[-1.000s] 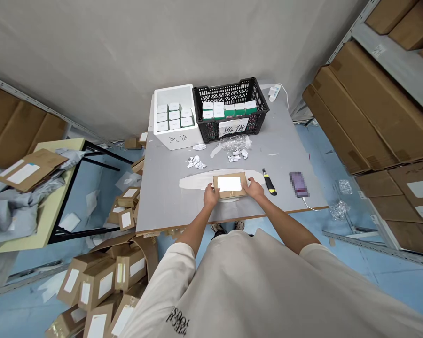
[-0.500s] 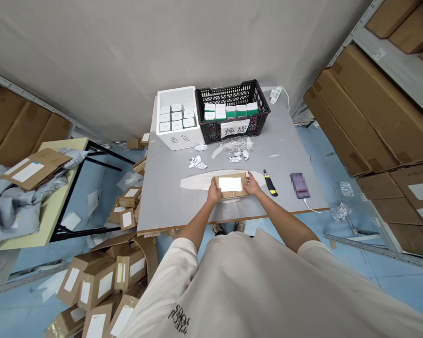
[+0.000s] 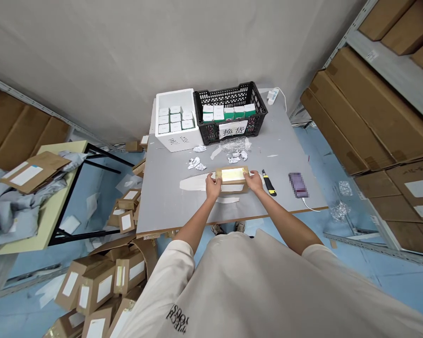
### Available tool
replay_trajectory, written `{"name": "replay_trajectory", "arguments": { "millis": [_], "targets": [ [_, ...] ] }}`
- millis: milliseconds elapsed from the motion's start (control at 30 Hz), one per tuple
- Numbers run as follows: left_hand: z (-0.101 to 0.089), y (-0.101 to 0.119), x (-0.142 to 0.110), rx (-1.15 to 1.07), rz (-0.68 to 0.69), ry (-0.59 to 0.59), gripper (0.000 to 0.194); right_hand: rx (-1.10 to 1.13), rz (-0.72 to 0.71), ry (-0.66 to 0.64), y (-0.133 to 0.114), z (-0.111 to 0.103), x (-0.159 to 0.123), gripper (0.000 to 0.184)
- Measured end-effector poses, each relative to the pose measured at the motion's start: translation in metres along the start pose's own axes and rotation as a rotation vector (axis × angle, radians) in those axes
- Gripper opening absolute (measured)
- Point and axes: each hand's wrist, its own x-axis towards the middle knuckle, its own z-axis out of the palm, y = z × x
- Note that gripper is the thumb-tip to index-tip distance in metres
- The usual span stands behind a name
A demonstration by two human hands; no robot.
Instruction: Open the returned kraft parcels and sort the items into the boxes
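Observation:
Between my hands is a small cardboard box (image 3: 231,180), tilted so that a face with a yellowish label strip shows on top and a white label faces me. My left hand (image 3: 213,185) grips its left end, thumb on the near side. At the right end, my right hand (image 3: 254,181) holds it the same way, fingers partly hidden behind the cardboard. Under and beside the box lies a long whitish patch (image 3: 193,183) on the grey table (image 3: 169,206). A black and yellow utility knife (image 3: 269,183) rests just right of my right hand.
Behind stand a white foam box (image 3: 179,141) and a black plastic crate (image 3: 229,126), both holding small white-and-green boxes. Crumpled paper (image 3: 196,163) and clear plastic wrap (image 3: 232,144) lie before them. A phone (image 3: 298,185) with a cable is at right. Cartons (image 3: 97,284) pile up on the floor at left.
Both hands have turned the cardboard box, bringing its yellowish strip to the top; the white label now shows lower, facing me. The box has shifted slightly away from me.

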Motion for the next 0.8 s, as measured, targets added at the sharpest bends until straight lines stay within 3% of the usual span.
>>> {"name": "replay_trajectory", "arguments": {
  "millis": [133, 267, 400, 733, 800],
  "targets": [
    [0.003, -0.021, -0.005, 0.071, -0.080, -0.066, 0.052, -0.095, 0.060, -0.028, 0.017, 0.001, -0.004, 0.057],
    [0.005, -0.032, -0.005, 0.099, -0.056, -0.069, 0.049, -0.133, 0.067, -0.071, 0.027, 0.003, -0.001, 0.047],
    [0.007, -0.029, 0.002, 0.133, -0.061, -0.057, 0.048, -0.168, 0.049, -0.044, 0.025, 0.005, 0.005, 0.037],
    [0.005, -0.026, 0.002, 0.167, -0.031, -0.060, 0.046, -0.128, 0.063, -0.040, 0.028, 0.004, 0.009, 0.036],
    [0.003, -0.023, 0.000, 0.171, 0.005, -0.006, 0.044, -0.100, 0.083, -0.039, 0.026, 0.001, 0.007, 0.037]
  ]
}}
